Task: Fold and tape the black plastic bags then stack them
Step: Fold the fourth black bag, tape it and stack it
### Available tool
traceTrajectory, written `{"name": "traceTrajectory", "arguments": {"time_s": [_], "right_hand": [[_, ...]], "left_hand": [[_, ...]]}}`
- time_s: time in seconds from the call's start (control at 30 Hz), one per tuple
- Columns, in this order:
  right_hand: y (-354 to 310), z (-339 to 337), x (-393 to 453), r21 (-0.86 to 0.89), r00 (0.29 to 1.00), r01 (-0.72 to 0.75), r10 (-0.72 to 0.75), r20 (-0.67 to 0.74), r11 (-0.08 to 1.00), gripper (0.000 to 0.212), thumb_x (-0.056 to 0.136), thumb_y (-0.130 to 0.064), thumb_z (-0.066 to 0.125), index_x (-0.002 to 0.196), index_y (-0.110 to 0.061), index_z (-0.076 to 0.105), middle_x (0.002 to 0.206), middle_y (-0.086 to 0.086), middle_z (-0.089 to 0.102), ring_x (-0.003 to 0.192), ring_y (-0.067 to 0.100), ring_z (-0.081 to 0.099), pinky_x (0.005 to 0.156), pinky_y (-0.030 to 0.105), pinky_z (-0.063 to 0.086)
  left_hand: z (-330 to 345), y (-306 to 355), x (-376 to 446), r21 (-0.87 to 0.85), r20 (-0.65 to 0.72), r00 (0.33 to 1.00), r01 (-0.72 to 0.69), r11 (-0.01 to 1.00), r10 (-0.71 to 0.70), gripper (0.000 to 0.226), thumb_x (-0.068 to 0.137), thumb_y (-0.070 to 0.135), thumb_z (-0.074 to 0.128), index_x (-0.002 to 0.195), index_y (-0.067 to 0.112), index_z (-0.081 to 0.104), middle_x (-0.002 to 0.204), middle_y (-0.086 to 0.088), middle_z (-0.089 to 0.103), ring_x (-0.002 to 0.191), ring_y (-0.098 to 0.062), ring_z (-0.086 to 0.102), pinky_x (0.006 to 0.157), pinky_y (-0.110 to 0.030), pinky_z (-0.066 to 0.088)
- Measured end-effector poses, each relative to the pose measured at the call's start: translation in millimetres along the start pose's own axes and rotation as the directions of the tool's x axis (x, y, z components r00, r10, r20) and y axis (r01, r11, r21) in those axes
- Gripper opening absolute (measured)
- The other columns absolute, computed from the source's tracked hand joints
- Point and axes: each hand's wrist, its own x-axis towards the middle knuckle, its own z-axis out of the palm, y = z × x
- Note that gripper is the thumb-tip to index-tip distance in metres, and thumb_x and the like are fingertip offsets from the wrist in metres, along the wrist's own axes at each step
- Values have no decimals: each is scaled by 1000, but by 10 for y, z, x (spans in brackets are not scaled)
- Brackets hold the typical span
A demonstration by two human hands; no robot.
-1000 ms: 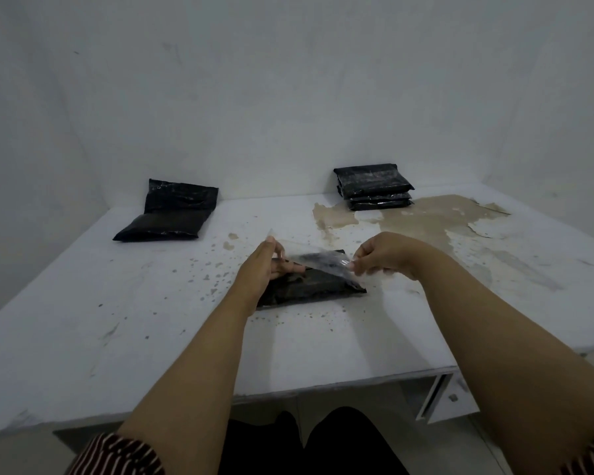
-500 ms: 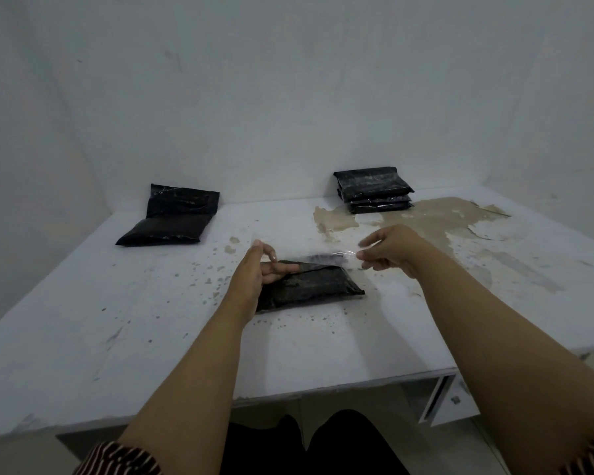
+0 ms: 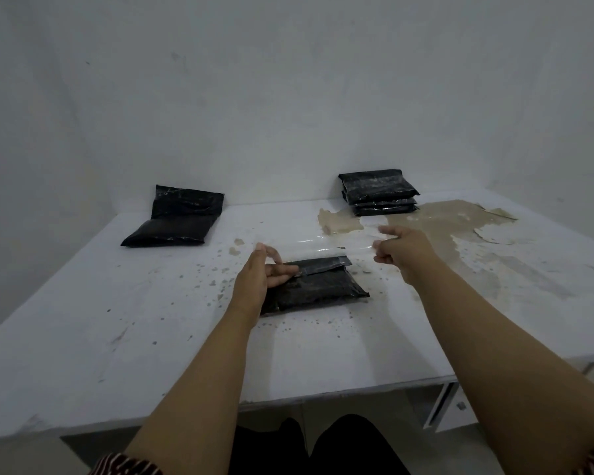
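A folded black plastic bag (image 3: 318,286) lies on the white table (image 3: 117,320) in front of me. My left hand (image 3: 259,277) rests on its left end and pinches one end of a clear strip of tape (image 3: 319,243). The tape stretches level above the bag's far edge. My right hand (image 3: 400,248) pinches the tape's other end, right of the bag. A stack of taped black bags (image 3: 378,193) stands at the back right. An unfolded black bag (image 3: 179,217) leans against the wall at the back left.
The tabletop's coating is peeled off in a brown patch (image 3: 460,228) at the right, near the stack. Small chips dot the surface around the bag. A white drawer (image 3: 455,407) sits under the table's right front edge. My knees are below the front edge.
The tape was held bunched over the bag; my hands have drawn apart, the right one moving right and away, stretching the strip out flat beyond the bag's folded flap.
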Motion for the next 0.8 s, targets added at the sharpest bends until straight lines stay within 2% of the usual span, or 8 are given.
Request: {"name": "traceTrajectory", "arguments": {"time_s": [0.13, 0.2, 0.27, 0.4, 0.47, 0.57, 0.7, 0.8], "right_hand": [[36, 44, -36, 13, 998, -56, 56, 7, 998, 3, 84, 6, 67, 85, 7, 65, 93, 20, 67, 67, 22, 64, 93, 44, 53], [39, 106, -42, 38, 997, -81, 80, 20, 996, 11, 83, 3, 68, 74, 2, 62, 80, 15, 65, 67, 22, 63, 95, 43, 51], [34, 184, -56, 65, 995, -96, 93, 36, 993, 10, 85, -1, 68, 79, 2, 61, 75, 12, 62, 66, 20, 61, 91, 40, 52], [-23, 334, -108, 88, 996, -86, 84, 25, 992, 11, 91, -6, 61, 98, 2, 60, 77, 9, 57, 66, 16, 52, 64, 29, 51], [-17, 391, -88, 102, 997, -80, 80, 2, 992, 13, 93, -2, 53, 97, 8, 60, 73, 8, 52, 65, 16, 48, 74, 32, 53], [-12, 472, -54, 98, 997, -72, 72, 6, 993, 28, 95, 7, 40, 70, 4, 52, 66, 6, 47, 63, 16, 50, 92, 37, 48], [-27, 581, -56, 227, 993, -120, 114, 39, 966, 20, 101, -2, 37, 84, -1, 48, 65, 9, 49, 63, 27, 63, 97, 45, 49], [21, 638, -75, 189, 987, -157, 145, 75, 969, 21, 102, -6, 38, 83, -1, 47, 70, 8, 45, 62, 29, 63, 94, 43, 52]], "left_hand": [[-81, 20, -5, 8, -1, 1000, 11, 1000, -11, 48, 106, 43, 21, 93, 10, 53, 92, -22, 73, 93, -22, 72, 80, -18, 56], [-136, 15, -12, -1, -23, 1000, 20, 1000, -20, 48, 106, 43, 21, 89, 12, 53, 91, -20, 74, 94, -23, 73, 89, -25, 54], [-182, 8, -15, -24, -45, 998, 41, 999, -42, 47, 105, 44, 21, 85, 15, 53, 91, -19, 75, 93, -24, 73, 98, -30, 48], [-207, 19, -4, -132, -94, 991, 80, 988, -93, 46, 104, 44, 25, 77, 18, 52, 91, -21, 74, 91, -30, 73, 104, -35, 39], [-205, 19, -1, -146, -106, 990, 77, 986, -93, 45, 104, 43, 27, 76, 19, 52, 91, -22, 74, 91, -31, 73, 105, -35, 39], [-202, 7, -6, -154, -108, 990, 71, 986, -88, 45, 104, 43, 28, 77, 18, 53, 91, -22, 74, 91, -31, 73, 104, -36, 42], [-210, 16, -19, -210, -140, 985, 71, 975, -102, 46, 105, 42, 27, 74, 18, 50, 93, -24, 73, 90, -31, 73, 103, -32, 37], [-215, 25, -27, -258, -140, 982, 84, 962, -123, 45, 105, 42, 26, 72, 19, 48, 93, -26, 72, 90, -32, 73, 106, -36, 27]]}}
